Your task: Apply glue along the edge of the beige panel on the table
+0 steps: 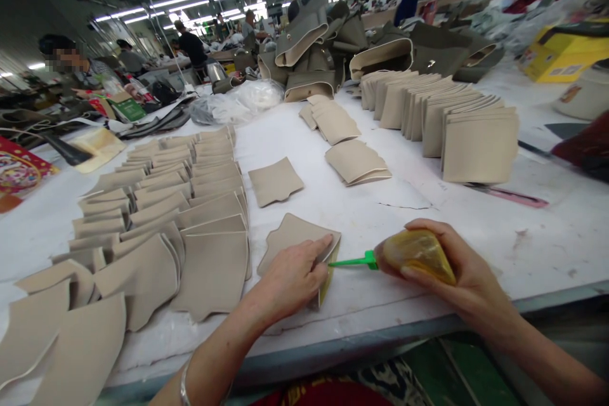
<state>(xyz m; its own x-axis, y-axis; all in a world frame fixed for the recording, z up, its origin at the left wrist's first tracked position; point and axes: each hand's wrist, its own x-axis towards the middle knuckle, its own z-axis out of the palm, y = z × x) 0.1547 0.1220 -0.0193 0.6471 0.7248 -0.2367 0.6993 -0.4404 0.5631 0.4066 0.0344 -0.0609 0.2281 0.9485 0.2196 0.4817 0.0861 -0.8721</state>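
Note:
A beige leather-like piece point(291, 232) lies near the table's front edge, its right side slightly parted and showing a yellowish strip. Over it is my left hand point(292, 276), index finger stretched along the top and thumb at the parted edge, gripping it there. My right hand point(459, 269) is wrapped round a squeeze bottle point(416, 252) of amber liquid, tipped on its side. Its green nozzle point(352, 261) points left, the tip at the piece's open edge beside my left thumb. Another beige piece point(276, 181) lies flat just behind.
Overlapping rows of beige pieces point(214, 260) spread on the left. A standing row of pieces point(478, 146) is at the right, with a pink-handled tool point(518, 195) beside it. Small stacks point(356, 162) lie mid-table. Dark bags point(309, 44) are heaped behind; other people work farther off.

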